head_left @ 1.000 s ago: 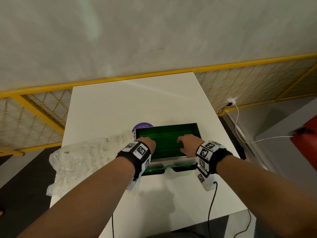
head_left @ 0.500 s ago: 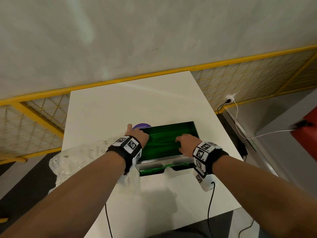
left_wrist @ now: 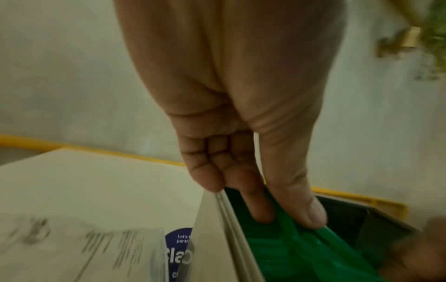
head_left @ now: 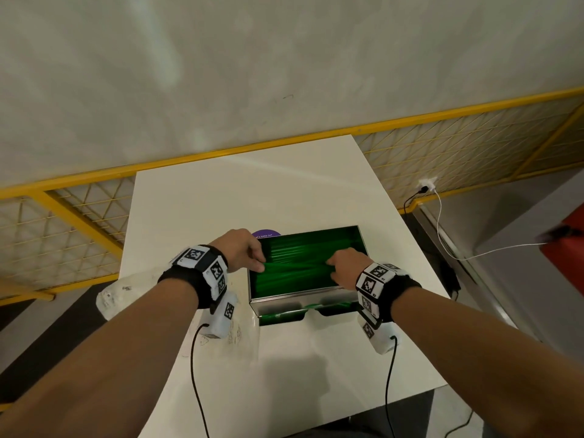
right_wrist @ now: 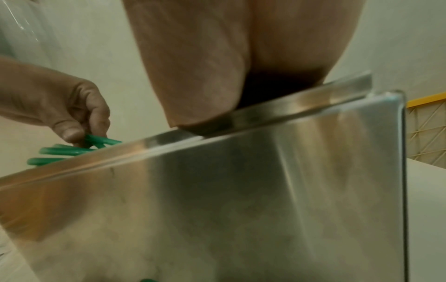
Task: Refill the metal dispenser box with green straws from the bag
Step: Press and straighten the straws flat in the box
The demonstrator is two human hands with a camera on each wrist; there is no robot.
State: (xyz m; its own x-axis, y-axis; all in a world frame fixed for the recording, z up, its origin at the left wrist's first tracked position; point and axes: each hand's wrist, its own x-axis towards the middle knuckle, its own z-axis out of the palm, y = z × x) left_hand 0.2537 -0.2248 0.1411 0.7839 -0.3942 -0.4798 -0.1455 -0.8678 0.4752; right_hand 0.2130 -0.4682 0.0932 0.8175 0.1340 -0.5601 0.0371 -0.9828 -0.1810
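The metal dispenser box (head_left: 284, 303) stands open-topped on the white table, full of green straws (head_left: 297, 279). My left hand (head_left: 257, 262) is at the box's left wall. In the left wrist view its thumb and fingers (left_wrist: 263, 208) pinch the ends of a few straws (left_wrist: 301, 246) beside the wall (left_wrist: 217, 238). My right hand (head_left: 335, 268) reaches in from the right, fingers curled onto the other end of that raised bundle. In the right wrist view the box's front wall (right_wrist: 241, 190) hides those fingers, while the left hand (right_wrist: 79, 131) pinches straws (right_wrist: 72, 151). The clear plastic bag (head_left: 126, 295) lies left of the box, under my left forearm.
A purple round label (head_left: 265, 233) lies just behind the box. The table (head_left: 252, 191) ends close to the box on the right and in front. A yellow mesh railing (head_left: 458, 153) runs behind it. On the right are a white charger cable (head_left: 442, 238) and a red object (head_left: 565, 260).
My left hand has shifted to the box's left wall and pinched a few straws, lifting them slightly. My right hand's fingers have curled onto the same straws. The bag slid under my left arm.
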